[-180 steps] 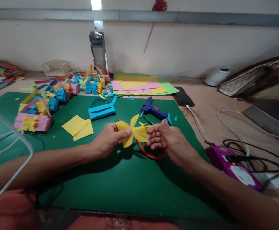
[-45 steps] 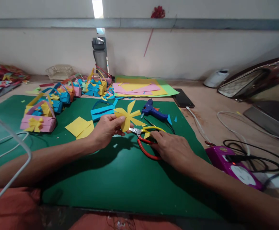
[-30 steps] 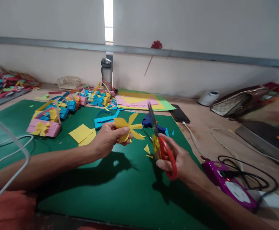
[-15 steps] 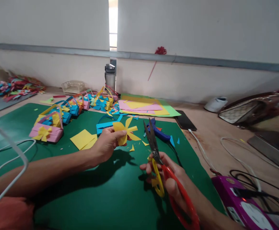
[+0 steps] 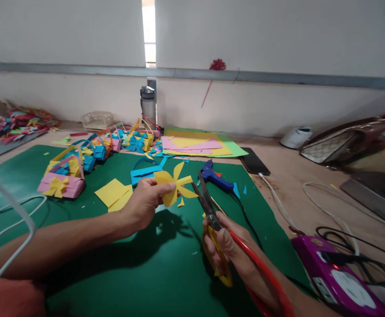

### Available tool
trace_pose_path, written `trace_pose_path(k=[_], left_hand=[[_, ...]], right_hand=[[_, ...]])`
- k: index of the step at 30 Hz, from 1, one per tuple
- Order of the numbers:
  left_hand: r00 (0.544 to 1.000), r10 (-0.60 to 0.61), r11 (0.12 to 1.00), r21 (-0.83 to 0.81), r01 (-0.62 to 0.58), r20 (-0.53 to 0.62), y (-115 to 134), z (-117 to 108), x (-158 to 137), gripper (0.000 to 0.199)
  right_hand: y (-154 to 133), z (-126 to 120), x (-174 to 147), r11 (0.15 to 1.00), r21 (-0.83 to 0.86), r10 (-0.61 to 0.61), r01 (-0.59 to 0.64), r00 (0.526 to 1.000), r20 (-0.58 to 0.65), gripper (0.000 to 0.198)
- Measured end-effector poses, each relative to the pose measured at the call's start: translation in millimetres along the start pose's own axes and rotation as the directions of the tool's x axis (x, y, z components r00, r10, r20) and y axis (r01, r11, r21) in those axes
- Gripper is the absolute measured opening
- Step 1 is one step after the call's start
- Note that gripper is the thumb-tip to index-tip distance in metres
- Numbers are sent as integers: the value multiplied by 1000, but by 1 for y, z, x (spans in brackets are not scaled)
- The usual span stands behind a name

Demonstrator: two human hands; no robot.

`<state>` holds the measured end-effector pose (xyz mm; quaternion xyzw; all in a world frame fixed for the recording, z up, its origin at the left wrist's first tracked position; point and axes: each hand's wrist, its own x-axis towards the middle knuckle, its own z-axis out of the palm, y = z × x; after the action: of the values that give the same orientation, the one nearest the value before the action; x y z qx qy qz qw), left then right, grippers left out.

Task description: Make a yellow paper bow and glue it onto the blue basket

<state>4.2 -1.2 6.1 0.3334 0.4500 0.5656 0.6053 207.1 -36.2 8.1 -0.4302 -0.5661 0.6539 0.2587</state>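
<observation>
Between thumb and fingers, my left hand (image 5: 149, 198) pinches a yellow paper flower (image 5: 170, 182) with several cut petals, held above the green mat (image 5: 120, 273). My right hand (image 5: 227, 242) grips scissors (image 5: 209, 207) with one red and one yellow handle. Their blades are slightly apart, with the tips close to the flower's right petals. Behind my left hand lies a blue paper basket (image 5: 146, 173). Two yellow paper squares (image 5: 113, 193) rest to its left. A blue glue gun (image 5: 216, 177) lies beyond the scissors.
Finished paper baskets (image 5: 65, 180) line the mat's left side. Coloured sheets (image 5: 199, 145) are stacked at the back, beside a phone (image 5: 255, 161) on a cable. A purple power strip (image 5: 334, 277) with black cords sits at right. A white cable (image 5: 27, 211) crosses the left.
The scissors have tilted left and their tips have come nearer the flower, with the blades closing somewhat. My left hand still holds the flower in nearly the same place.
</observation>
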Motion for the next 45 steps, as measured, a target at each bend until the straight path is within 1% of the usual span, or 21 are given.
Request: trace_pose_path(k=[2,6,11,16,19,23,27,30,35,41,45], left_hand=[[1000,15,1000,18,-15,9,0,0,-2,12],[999,32,999,35,-33,32,0,0,-4,13],[999,37,998,41,-38,33,0,2,-6,20],[996,28,997,66,-34,85,1,3,-9,19],[996,28,995,90,-36,89,1,4,-9,19],[992,75,985,148,-89,98,0,3,-8,22],[987,99,977,176,-120,125,-1,1,-8,26],[988,82,981,164,-103,131,-1,2,-9,25],[994,48,988,140,-62,102,-2,4,-10,23],[995,-1,993,117,-10,97,-5,4,-10,21],[993,-18,996,90,7,114,-8,4,-11,18]], right_hand=[[0,2,-2,1000,-8,5,-5,1000,-24,53],[1,3,-2,1000,-29,-2,1,1000,-27,54],[0,2,-1,1000,-28,0,-1,1000,-10,55],[0,0,0,999,-41,-26,26,1000,2,51],[0,-1,0,999,-43,-33,33,999,11,50],[1,-3,1,999,-37,-25,26,999,36,51],[1,-4,3,998,-37,-51,53,997,55,47],[1,-4,3,996,-57,-62,65,997,46,46],[1,-2,3,995,-71,-65,66,998,13,52],[1,-1,4,992,-79,-94,94,995,15,51],[0,-2,4,994,-78,-75,76,997,11,53]])
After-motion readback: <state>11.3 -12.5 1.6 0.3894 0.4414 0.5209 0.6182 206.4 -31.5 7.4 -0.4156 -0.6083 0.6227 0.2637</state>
